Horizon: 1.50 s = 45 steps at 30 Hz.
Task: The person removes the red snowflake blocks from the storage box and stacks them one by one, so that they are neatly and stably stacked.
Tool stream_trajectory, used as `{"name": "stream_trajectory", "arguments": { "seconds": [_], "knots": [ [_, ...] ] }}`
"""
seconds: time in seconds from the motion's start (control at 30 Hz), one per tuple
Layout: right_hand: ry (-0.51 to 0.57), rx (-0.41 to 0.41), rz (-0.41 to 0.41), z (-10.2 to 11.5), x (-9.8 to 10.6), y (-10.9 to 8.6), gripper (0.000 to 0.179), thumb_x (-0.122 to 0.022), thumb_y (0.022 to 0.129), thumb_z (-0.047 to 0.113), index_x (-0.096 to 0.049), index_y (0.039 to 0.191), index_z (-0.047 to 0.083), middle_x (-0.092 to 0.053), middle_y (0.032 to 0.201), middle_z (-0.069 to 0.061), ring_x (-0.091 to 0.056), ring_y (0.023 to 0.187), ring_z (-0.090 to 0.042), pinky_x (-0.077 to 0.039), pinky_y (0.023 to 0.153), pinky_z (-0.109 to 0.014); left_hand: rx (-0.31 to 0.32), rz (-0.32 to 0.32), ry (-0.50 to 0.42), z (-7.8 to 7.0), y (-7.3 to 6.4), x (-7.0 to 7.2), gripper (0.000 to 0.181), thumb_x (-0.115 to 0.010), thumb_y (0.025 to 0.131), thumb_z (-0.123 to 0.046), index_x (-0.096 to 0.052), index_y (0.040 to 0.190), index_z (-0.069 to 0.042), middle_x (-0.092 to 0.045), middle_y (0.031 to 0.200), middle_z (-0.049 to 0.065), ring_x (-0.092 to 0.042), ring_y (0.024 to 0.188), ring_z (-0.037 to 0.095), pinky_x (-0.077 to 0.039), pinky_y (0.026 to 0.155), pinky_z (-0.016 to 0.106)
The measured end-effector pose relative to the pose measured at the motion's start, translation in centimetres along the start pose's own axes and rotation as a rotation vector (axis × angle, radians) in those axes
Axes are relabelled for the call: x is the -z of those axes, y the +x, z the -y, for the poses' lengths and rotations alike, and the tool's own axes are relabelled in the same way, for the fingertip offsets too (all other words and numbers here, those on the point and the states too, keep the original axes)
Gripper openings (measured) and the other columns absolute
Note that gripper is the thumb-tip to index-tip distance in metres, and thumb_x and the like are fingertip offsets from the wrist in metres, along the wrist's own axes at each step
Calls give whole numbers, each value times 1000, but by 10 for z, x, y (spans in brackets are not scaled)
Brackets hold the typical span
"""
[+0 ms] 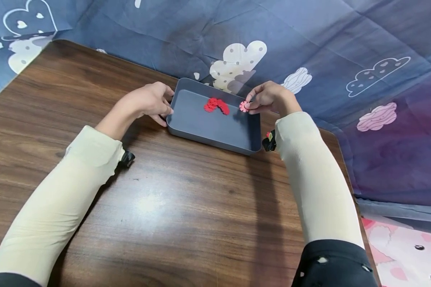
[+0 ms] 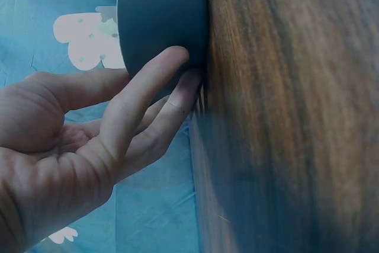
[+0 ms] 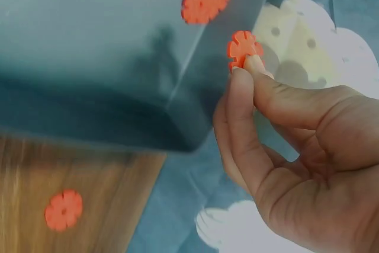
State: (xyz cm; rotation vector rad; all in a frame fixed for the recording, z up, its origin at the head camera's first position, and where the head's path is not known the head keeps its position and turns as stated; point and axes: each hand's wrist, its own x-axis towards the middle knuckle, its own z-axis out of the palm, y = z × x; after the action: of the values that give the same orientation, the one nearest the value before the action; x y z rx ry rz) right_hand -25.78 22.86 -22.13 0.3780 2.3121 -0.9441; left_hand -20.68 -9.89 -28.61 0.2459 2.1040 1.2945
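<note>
A shallow dark grey tray [image 1: 208, 127] stands on the table, with several red flower-shaped plastic discs [image 1: 215, 105] clustered inside near its far wall. My left hand [image 1: 151, 99] holds the tray's left end; in the left wrist view its fingertips lie against the outer wall [image 2: 163, 16] and another digit meets the rim. Over the tray's far right corner, my right hand [image 1: 271, 97] pinches a single red flower-shaped disc [image 3: 244, 48] between thumb and fingertips. That disc's shadow falls on the tray floor in the right wrist view.
Another red flower-shaped disc [image 3: 63, 210] lies on the wooden table [image 1: 186, 207] by the tray's right end. A blue curtain [image 1: 186, 36] printed with clouds hangs right behind the table. At the lower right is a pink printed surface [image 1: 409, 251].
</note>
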Motion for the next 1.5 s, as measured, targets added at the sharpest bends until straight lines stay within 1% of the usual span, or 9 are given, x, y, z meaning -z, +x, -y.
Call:
{"name": "stream_trajectory", "arguments": {
  "seconds": [0.17, 0.27, 0.33, 0.53, 0.73, 0.97, 1.23, 1.4, 1.5],
  "knots": [
    [-15, -9, 10, -7, 17, -7, 14, -68, 101, -6, -63, 109, 2, -69, 80, 0, -70, 72, -9, -69, 70, -20, -3, 5, -4, 3, -1, 1, 74, -52, 108, 5, -12, 170, 4, -51, 148, 33, -62, 114, 29, -73, 87, 32],
    [-19, -17, 17, -13, 28, -10, 13, -67, 102, -6, -62, 110, 3, -70, 81, 0, -70, 73, -8, -69, 71, -20, 1, 2, -1, 4, -2, 3, 74, -52, 108, 5, -11, 170, 4, -50, 149, 32, -61, 112, 28, -73, 87, 31],
    [-9, -28, 24, -19, 35, -12, 13, -65, 102, -8, -64, 107, 4, -70, 81, 0, -71, 74, -8, -69, 71, -20, 1, -2, 0, 5, -2, 3, 74, -52, 108, 4, -12, 170, 4, -51, 147, 31, -61, 110, 27, -73, 87, 31],
    [60, -77, 53, -41, 56, -15, 23, -59, 103, -12, -68, 98, 8, -70, 84, -1, -72, 76, -10, -70, 73, -21, -7, -12, -21, 8, -2, 5, 73, -52, 107, 6, -14, 169, 6, -53, 138, 27, -60, 102, 23, -73, 85, 32],
    [168, -145, 61, -74, 71, -13, 34, -54, 104, -14, -71, 88, 11, -69, 84, -2, -71, 76, -12, -70, 74, -21, -9, -6, -33, 9, 0, 4, 74, -52, 107, 7, -13, 169, 6, -52, 135, 26, -60, 100, 22, -73, 84, 31],
    [220, -171, 92, -106, 67, -4, 36, -53, 103, -17, -71, 87, 11, -69, 86, 0, -70, 78, -11, -69, 76, -20, 0, -2, -27, 7, 0, 2, 73, -52, 107, 7, -14, 169, 5, -51, 136, 26, -59, 98, 20, -73, 87, 31],
    [256, -179, 114, -126, 58, 5, 36, -53, 106, -12, -74, 88, 11, -75, 86, 1, -70, 79, -10, -68, 78, -17, -3, 6, -31, 5, 1, 1, 74, -52, 106, 8, -13, 169, 5, -52, 135, 25, -60, 97, 20, -72, 88, 33],
    [270, -177, 95, -135, 55, 6, 35, -54, 107, -11, -75, 89, 10, -74, 86, 0, -72, 80, -10, -69, 80, -19, 2, 6, -22, 3, 4, 1, 74, -51, 107, 8, -13, 169, 4, -52, 136, 25, -60, 96, 19, -73, 88, 32],
    [275, -179, 63, -138, 53, 5, 34, -55, 107, -10, -76, 88, 9, -75, 85, -1, -74, 79, -11, -70, 80, -20, 3, 7, -21, 3, 5, 0, 73, -51, 107, 8, -14, 169, 4, -52, 136, 25, -60, 98, 20, -73, 87, 32]
  ]
}}
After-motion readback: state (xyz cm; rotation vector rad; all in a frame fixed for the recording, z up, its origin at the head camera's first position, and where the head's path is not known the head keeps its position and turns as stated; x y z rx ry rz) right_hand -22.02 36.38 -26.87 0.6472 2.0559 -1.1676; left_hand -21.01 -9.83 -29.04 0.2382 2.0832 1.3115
